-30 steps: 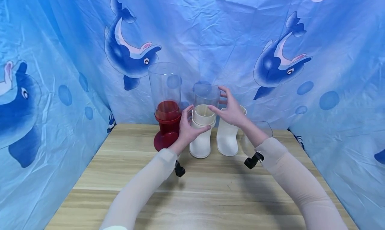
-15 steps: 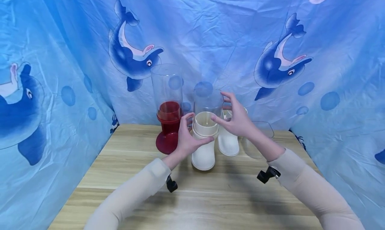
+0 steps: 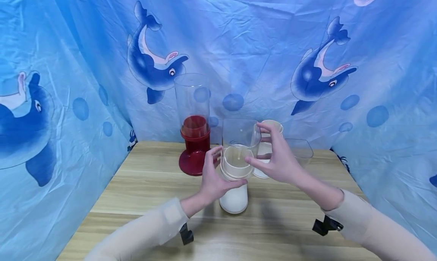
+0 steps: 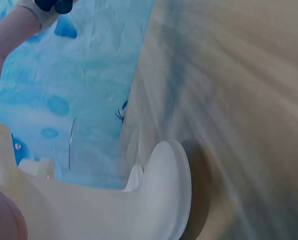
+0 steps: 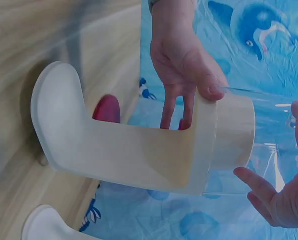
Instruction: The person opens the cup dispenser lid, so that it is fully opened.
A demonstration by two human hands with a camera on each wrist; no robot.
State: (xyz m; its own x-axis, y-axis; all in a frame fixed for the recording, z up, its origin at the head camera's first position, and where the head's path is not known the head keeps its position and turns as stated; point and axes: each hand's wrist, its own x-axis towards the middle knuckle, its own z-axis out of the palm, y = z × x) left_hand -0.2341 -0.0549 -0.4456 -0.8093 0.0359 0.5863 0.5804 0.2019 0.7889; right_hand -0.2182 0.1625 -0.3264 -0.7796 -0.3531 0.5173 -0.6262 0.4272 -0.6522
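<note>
In the head view a white boot-shaped base (image 3: 235,199) stands upright, with a clear cylinder (image 3: 235,129) seated around its collar. My left hand (image 3: 213,181) grips the base just below the cylinder, thumb across the front and fingers at the far left side. Higher up, my right hand (image 3: 280,159) holds the clear cylinder from the right, thumb in front and fingers behind. The right wrist view shows the boot-shaped base (image 5: 133,150) side-on, its collar inside the cylinder's lower end. Whether its sole touches the table I cannot tell.
To the left stands a red base (image 3: 192,160) topped by a tall clear cylinder (image 3: 192,90). Behind my right hand is a second white base (image 3: 271,126). Another clear container (image 3: 300,149) stands farther right. A blue dolphin-print curtain (image 3: 239,63) borders the wooden table (image 3: 150,177).
Both hands have drawn the white base and its clear cylinder away from the back row, toward me. The red base and the other white base have stayed in place.
</note>
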